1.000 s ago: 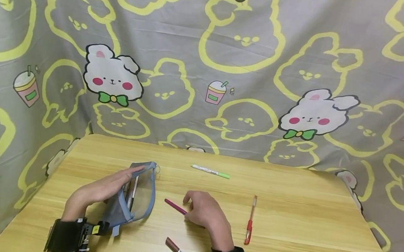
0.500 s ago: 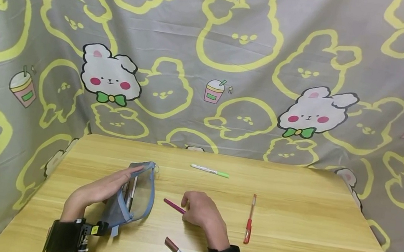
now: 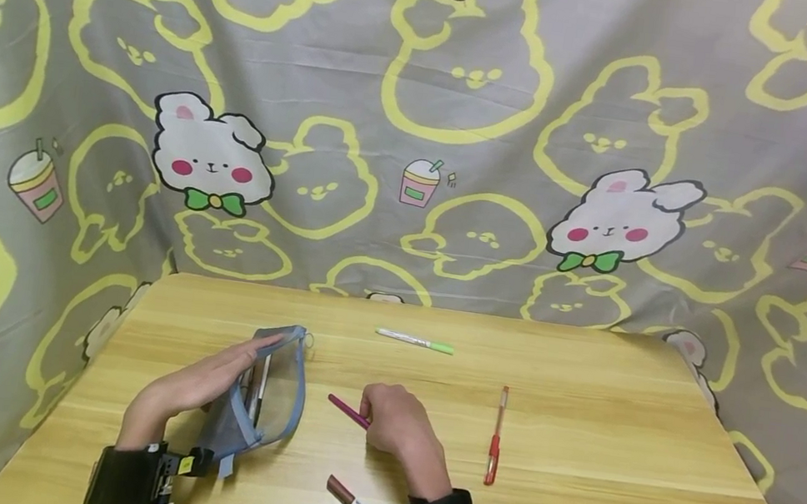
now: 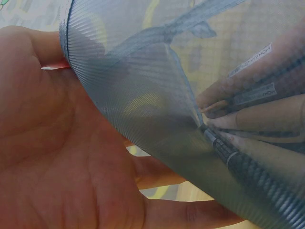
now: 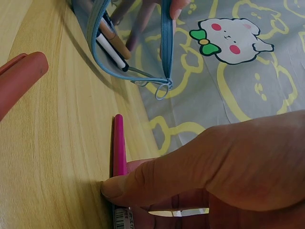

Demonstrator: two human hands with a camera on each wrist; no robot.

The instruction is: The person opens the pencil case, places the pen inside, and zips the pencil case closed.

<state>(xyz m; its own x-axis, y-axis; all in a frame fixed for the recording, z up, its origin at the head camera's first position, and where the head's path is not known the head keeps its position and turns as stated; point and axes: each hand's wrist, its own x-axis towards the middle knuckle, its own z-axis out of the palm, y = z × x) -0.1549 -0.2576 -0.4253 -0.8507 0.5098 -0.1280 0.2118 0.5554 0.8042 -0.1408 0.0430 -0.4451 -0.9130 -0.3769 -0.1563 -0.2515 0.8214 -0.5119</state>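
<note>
Little legible anywhere. Through the mesh of the pencil case [image 4: 157, 109], in the left wrist view, white strips of small print on the pens inside [image 4: 252, 95]: one reads roughly "MOYAH…", the letters seen at a slant and too fine to make out for certain; a second strip below it, unreadable. On the pink pen [image 5: 119, 157], in the right wrist view, a white label with tiny print at the very bottom edge, cut off and illegible. On the wrist straps in the head view, small yellow tags [image 3: 185, 465], too small to read. No words on the patterned cloth [image 3: 464, 125], only drawn rabbits and cups
</note>
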